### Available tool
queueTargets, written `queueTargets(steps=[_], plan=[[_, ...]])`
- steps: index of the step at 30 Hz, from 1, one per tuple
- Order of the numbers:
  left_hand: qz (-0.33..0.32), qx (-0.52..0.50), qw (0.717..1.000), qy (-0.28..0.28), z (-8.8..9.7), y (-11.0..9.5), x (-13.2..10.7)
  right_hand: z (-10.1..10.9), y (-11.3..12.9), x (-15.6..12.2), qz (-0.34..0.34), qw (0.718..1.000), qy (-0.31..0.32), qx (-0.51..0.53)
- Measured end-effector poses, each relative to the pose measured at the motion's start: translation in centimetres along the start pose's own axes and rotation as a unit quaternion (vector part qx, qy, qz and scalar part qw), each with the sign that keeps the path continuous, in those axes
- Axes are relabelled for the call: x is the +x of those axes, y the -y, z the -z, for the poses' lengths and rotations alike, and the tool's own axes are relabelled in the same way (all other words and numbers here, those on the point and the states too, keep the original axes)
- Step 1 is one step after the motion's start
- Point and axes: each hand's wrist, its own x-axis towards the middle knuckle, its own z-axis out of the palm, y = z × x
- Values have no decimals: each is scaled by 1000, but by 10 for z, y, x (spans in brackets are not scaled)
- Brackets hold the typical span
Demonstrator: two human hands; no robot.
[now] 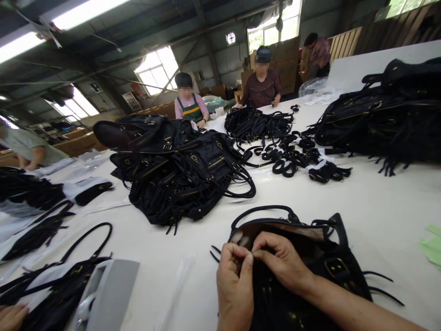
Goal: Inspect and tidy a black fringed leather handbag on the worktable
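Black leather handbag (344, 262) under left grip (235, 287), right grip (280, 259), both pinched narrow together.

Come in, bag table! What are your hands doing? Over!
Left hand, right hand: pinching at opening of black leather handbag. On white table. Bag pile beyond.

Bare left hand (236, 282), lower centre: fingers curled, thumb raised. Bare right hand (282, 262) angled inward, fingertips (257, 244) meeting those of left hand in pinch. Right forearm (347, 305) extending toward lower right.
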Motion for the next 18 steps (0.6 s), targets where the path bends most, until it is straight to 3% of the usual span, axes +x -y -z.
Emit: queueTargets(steps=[8, 11, 13, 15, 18], plan=[[10, 18, 1000, 17, 0, 9, 1, 2, -10, 2, 18, 998, 25, -47], [-28, 30, 998, -52, 8, 10, -1, 15, -7, 2, 38, 983, 78, -161], [-109, 42, 980, -159, 18, 12, -6, 29, 0, -2, 44, 951, 114, -285], [-176, 80, 951, -240, 29, 17, -14, 41, 8, -12, 16, 900, 143, -412], [-155, 130, 942, -267, 36, 37, -36, 51, 11, -34, -29, 822, 169, -543]])
